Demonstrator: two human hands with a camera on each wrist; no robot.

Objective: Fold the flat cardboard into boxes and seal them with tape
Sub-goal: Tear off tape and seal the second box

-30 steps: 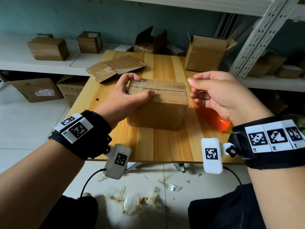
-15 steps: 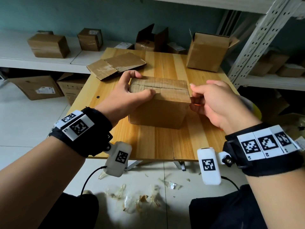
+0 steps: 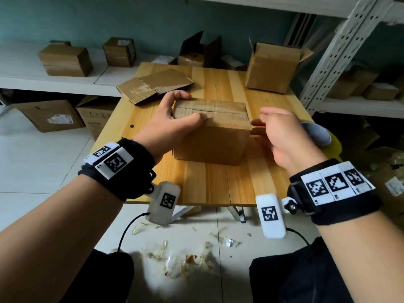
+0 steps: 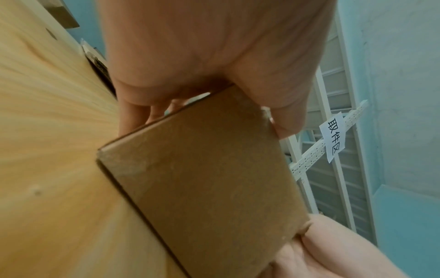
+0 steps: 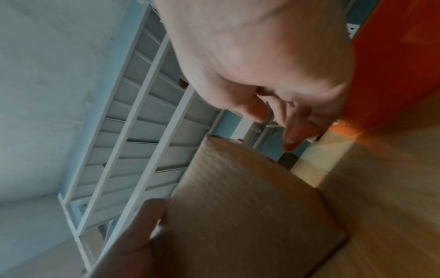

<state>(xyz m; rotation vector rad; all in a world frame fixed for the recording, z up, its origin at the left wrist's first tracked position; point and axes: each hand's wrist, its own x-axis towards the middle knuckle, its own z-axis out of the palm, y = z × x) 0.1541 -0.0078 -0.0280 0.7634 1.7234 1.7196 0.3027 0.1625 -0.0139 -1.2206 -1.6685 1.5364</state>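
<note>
A closed brown cardboard box (image 3: 212,138) stands on the wooden table (image 3: 218,182), with a seam running along its top. My left hand (image 3: 172,119) grips its upper left end, the thumb lying on top by the seam and the fingers curled over the far edge; the left wrist view shows this hand (image 4: 214,47) clamped on the box (image 4: 202,178). My right hand (image 3: 277,132) hovers at the box's right end with loose fingers that hold nothing. In the right wrist view its fingertips (image 5: 292,143) hang just off the box (image 5: 250,197).
An orange tape dispenser (image 5: 393,56) lies right behind my right hand. Flat cardboard (image 3: 153,86) lies at the table's back left, an open box (image 3: 273,68) at the back right. Several boxes sit on the white shelves (image 3: 65,60). A metal rack post (image 3: 328,51) rises on the right.
My right hand has dropped from above the box's top edge to its right end, and its fingers have loosened. The left hand has kept its grip on the box.
</note>
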